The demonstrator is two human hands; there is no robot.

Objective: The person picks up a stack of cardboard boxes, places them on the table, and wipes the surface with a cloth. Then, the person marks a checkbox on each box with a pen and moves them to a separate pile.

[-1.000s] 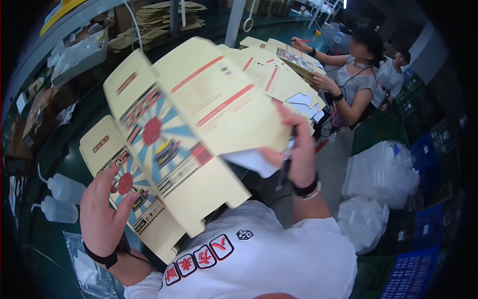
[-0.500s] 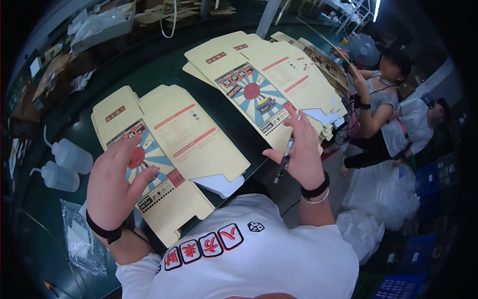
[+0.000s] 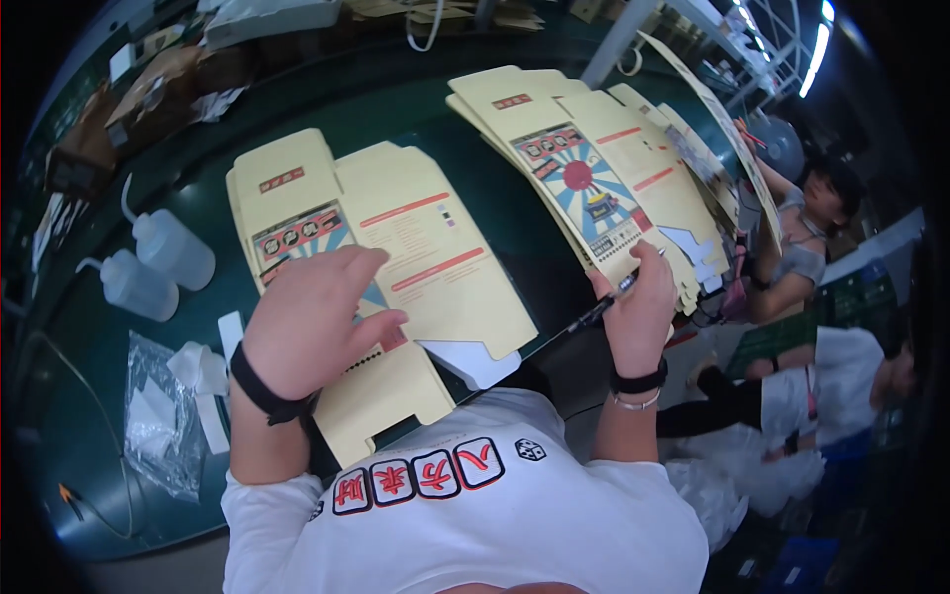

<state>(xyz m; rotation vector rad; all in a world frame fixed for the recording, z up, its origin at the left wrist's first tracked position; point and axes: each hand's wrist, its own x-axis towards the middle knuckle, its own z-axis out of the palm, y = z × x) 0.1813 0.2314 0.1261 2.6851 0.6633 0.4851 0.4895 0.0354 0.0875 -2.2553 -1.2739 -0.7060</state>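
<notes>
Sheets of pale yellow cut-out card (image 3: 435, 272), lying flat at ten o'clock, none folded up yet. More in thick pale yellow card pile (image 3: 633, 163) at one o'clock. Bare left hand (image 3: 312, 317) over the sheets, thumb and fingers apart; touching or not, cannot tell. Bare right hand (image 3: 638, 315) by the pile's near edge, closed around thin black plastic pen (image 3: 593, 314).
</notes>
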